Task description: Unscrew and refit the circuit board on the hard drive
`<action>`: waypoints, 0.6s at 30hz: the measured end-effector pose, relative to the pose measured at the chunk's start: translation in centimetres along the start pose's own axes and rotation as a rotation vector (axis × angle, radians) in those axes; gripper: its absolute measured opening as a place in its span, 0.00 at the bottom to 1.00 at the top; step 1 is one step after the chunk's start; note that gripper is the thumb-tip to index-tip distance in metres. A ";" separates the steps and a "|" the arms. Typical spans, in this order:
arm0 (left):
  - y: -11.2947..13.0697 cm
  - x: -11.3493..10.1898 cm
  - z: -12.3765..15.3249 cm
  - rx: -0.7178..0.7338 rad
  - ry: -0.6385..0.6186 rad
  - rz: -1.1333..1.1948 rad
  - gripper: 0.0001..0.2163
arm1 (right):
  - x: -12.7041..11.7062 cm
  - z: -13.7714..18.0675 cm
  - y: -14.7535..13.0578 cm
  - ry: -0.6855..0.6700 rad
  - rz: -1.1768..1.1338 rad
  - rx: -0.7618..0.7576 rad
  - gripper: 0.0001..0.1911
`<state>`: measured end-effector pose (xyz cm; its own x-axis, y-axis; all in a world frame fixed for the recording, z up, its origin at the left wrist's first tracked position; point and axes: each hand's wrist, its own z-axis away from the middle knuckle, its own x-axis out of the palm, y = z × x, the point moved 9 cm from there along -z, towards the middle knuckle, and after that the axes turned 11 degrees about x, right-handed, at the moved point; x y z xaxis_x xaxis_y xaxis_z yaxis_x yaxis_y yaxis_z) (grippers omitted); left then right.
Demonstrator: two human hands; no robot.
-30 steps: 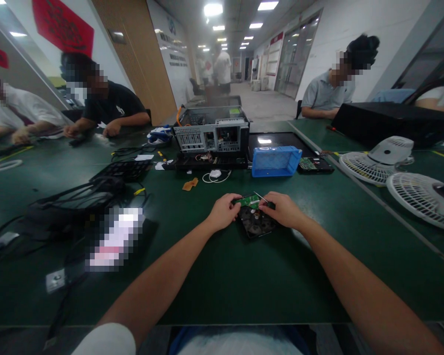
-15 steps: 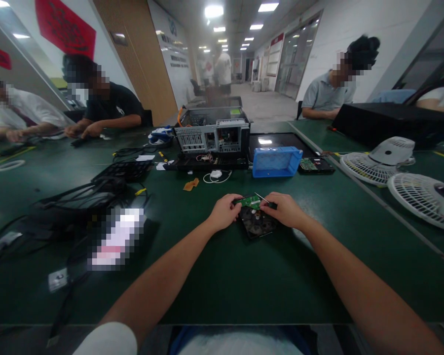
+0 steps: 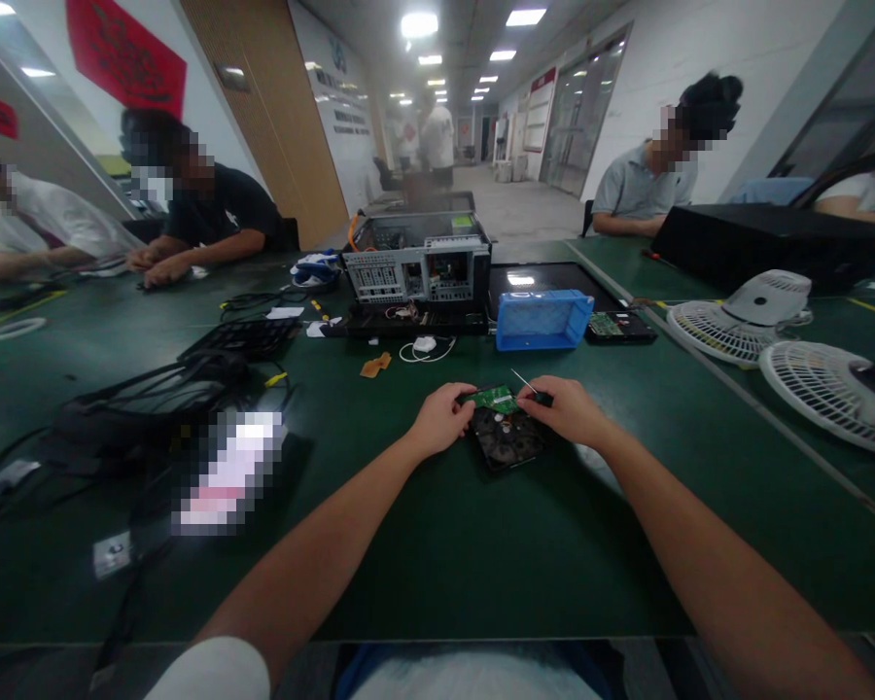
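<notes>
A black hard drive (image 3: 507, 442) lies on the green table (image 3: 437, 544) in front of me, with a small green circuit board (image 3: 497, 397) at its far edge. My left hand (image 3: 441, 420) is closed on the left end of that board. My right hand (image 3: 567, 410) grips a thin screwdriver (image 3: 525, 382) whose metal tip sticks up and to the left, just right of the board.
An open computer case (image 3: 417, 264) stands at the back, a blue plastic bin (image 3: 542, 319) to its right. Cables and black parts (image 3: 153, 389) lie at the left, two white fans (image 3: 765, 309) at the right. Other people sit around the tables.
My right hand has shifted slightly right and the screwdriver tip now points higher. The left hand and the board have hardly moved.
</notes>
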<state>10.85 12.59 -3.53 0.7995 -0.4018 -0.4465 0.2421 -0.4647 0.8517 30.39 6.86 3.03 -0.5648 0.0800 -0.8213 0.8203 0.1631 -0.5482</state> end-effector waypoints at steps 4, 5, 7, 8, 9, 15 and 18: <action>-0.1 0.0 0.0 -0.007 0.003 -0.004 0.16 | 0.4 0.0 1.4 -0.071 -0.013 0.155 0.10; -0.1 0.0 -0.1 -0.009 -0.001 -0.003 0.16 | 0.7 0.2 2.0 -0.124 -0.043 0.221 0.11; -0.1 0.0 -0.1 -0.014 -0.006 0.000 0.15 | 1.3 0.8 3.0 -0.260 -0.151 0.337 0.15; -0.1 0.0 -0.1 -0.016 -0.006 0.002 0.15 | 1.6 1.2 3.3 -0.331 -0.214 0.373 0.18; -0.1 0.0 -0.1 -0.018 -0.006 0.006 0.15 | 1.7 1.6 3.3 -0.395 -0.271 0.393 0.20; 0.3 0.0 0.1 -0.033 -0.009 0.061 0.15 | 1.1 2.9 2.4 -0.578 -0.307 0.363 0.28; 0.5 -0.1 0.1 -0.035 -0.002 0.076 0.14 | 1.0 2.9 2.2 -0.603 -0.226 0.328 0.29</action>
<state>10.83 12.27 -3.07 0.8153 -0.4361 -0.3809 0.2002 -0.4050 0.8921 31.92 4.42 0.56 -0.6531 -0.4933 -0.5746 0.7279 -0.1997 -0.6560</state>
